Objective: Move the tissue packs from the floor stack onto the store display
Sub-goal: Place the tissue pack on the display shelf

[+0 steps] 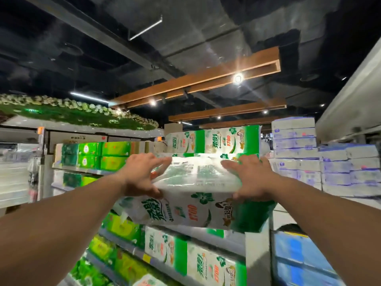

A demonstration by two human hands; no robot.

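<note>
A white and green tissue pack (198,190) is raised at chest height in front of the store display (256,244). My left hand (142,174) grips its left end, fingers over the top and thumb below. My right hand (249,178) grips its right end the same way. The pack's lower edge is close over the display shelf; I cannot tell if it touches. Behind it, more packs of the same kind (214,141) are stacked on the top of the display. The floor stack is out of view.
Green tissue packs (103,153) fill shelves on the left and lower left. More white and green packs (195,259) sit on the shelf below. Stacks of white and blue packs (321,162) stand on the right. A grey column (350,96) rises at the far right.
</note>
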